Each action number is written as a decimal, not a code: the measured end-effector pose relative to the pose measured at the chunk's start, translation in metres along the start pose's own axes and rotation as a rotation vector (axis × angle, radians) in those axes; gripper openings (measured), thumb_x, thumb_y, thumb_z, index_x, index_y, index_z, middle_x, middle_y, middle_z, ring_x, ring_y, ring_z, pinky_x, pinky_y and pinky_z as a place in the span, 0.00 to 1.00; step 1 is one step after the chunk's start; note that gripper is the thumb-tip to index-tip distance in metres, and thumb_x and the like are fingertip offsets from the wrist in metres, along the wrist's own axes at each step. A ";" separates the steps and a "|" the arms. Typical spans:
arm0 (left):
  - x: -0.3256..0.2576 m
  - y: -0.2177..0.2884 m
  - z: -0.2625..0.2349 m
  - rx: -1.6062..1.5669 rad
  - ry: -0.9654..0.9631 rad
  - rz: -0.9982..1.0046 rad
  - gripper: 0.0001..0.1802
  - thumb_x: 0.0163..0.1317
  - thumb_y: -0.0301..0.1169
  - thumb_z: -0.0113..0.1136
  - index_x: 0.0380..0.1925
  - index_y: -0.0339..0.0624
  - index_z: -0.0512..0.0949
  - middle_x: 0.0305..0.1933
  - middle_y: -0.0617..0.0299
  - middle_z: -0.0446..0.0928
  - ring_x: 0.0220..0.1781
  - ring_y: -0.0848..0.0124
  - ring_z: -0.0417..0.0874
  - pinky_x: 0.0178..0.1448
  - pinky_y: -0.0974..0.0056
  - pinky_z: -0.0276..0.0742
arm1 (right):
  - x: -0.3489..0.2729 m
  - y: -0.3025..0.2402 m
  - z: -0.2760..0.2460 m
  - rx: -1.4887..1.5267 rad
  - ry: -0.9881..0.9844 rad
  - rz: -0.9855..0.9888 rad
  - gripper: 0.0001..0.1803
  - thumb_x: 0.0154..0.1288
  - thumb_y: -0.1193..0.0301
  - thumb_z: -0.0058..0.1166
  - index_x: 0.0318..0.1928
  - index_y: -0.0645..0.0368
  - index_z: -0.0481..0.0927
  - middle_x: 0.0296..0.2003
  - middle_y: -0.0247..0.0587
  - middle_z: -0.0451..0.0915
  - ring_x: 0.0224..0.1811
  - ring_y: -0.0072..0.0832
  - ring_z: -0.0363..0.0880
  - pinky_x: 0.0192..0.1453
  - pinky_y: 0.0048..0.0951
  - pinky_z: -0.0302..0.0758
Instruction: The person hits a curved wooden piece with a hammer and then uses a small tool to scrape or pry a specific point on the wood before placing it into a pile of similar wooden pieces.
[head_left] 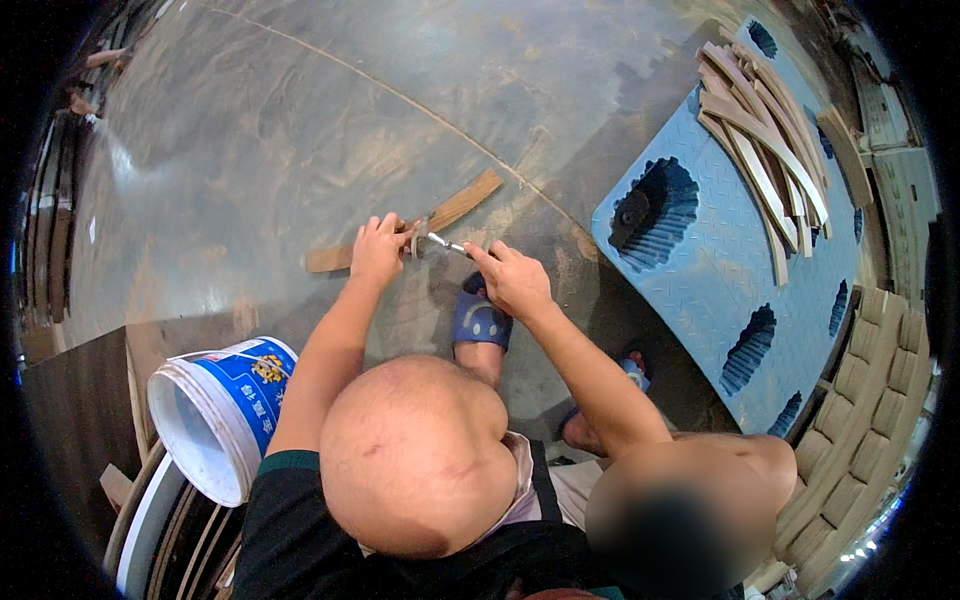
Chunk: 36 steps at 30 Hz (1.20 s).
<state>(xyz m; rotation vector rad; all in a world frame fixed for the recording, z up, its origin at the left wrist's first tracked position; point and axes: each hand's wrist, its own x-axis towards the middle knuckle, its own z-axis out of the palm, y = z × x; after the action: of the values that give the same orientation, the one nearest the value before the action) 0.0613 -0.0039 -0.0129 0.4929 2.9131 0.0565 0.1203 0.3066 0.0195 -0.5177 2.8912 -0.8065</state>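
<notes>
Left grip (378, 250) clamps the wooden strip (405, 232) on the floor; right grip (512, 278) pinches a metal tool (443, 243).

The wooden strip (420, 225) is light brown, lying on a grey-brown mottled floor (300, 120). The pallet (700, 270) is bright blue with a raised diamond tread pattern; the wood pieces (765, 140) on it are tan and pale. The bucket (215, 415) is white inside, with a blue label. The sandal (478, 320) is blue.
</notes>
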 end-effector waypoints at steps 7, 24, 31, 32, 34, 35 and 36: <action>-0.001 0.008 -0.009 -0.088 0.023 -0.013 0.28 0.71 0.35 0.73 0.70 0.77 0.87 0.58 0.70 0.79 0.62 0.63 0.78 0.67 0.53 0.77 | 0.010 0.059 0.003 0.368 0.355 0.482 0.25 0.83 0.63 0.62 0.75 0.52 0.80 0.57 0.54 0.88 0.55 0.57 0.90 0.61 0.54 0.84; -0.003 0.008 -0.008 -0.108 0.014 -0.007 0.29 0.70 0.34 0.74 0.70 0.76 0.87 0.58 0.69 0.79 0.61 0.63 0.79 0.66 0.53 0.77 | 0.026 0.114 0.027 0.647 -0.091 0.314 0.24 0.83 0.59 0.66 0.68 0.61 0.88 0.51 0.43 0.95 0.52 0.31 0.89 0.63 0.37 0.83; -0.004 0.008 -0.008 -0.099 0.037 0.005 0.30 0.69 0.34 0.75 0.70 0.75 0.88 0.57 0.69 0.80 0.61 0.62 0.79 0.65 0.53 0.77 | 0.029 0.104 0.036 0.669 0.145 0.406 0.28 0.80 0.61 0.68 0.71 0.64 0.85 0.63 0.55 0.92 0.69 0.36 0.88 0.77 0.39 0.78; -0.005 0.007 -0.008 -0.091 0.017 -0.005 0.31 0.70 0.34 0.75 0.71 0.77 0.87 0.58 0.70 0.79 0.62 0.63 0.78 0.66 0.53 0.77 | 0.026 0.107 0.029 0.660 -0.032 0.336 0.29 0.80 0.61 0.68 0.72 0.66 0.84 0.66 0.57 0.90 0.72 0.39 0.86 0.79 0.40 0.77; -0.003 0.005 -0.008 -0.103 0.020 0.002 0.30 0.70 0.34 0.75 0.71 0.76 0.87 0.58 0.70 0.79 0.62 0.63 0.78 0.66 0.53 0.77 | 0.027 0.111 0.031 0.733 0.066 0.368 0.29 0.80 0.61 0.69 0.72 0.66 0.84 0.65 0.54 0.91 0.70 0.36 0.87 0.76 0.38 0.78; -0.003 0.007 -0.010 -0.111 0.021 -0.003 0.30 0.70 0.34 0.75 0.71 0.76 0.87 0.58 0.70 0.79 0.62 0.63 0.78 0.66 0.53 0.77 | 0.029 0.109 0.029 0.769 0.107 0.378 0.29 0.80 0.62 0.69 0.72 0.66 0.84 0.65 0.53 0.91 0.69 0.35 0.87 0.75 0.37 0.79; -0.003 0.009 -0.012 -0.100 0.025 -0.003 0.30 0.70 0.35 0.75 0.71 0.77 0.87 0.58 0.70 0.79 0.62 0.63 0.78 0.66 0.53 0.77 | 0.030 0.108 0.025 0.857 0.220 0.567 0.29 0.80 0.62 0.69 0.72 0.67 0.84 0.62 0.46 0.92 0.64 0.30 0.88 0.71 0.33 0.80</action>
<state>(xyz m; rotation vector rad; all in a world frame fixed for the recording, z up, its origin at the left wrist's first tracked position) 0.0648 0.0036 0.0004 0.4745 2.9176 0.2079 0.0645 0.3706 -0.0583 0.4683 2.2784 -1.8555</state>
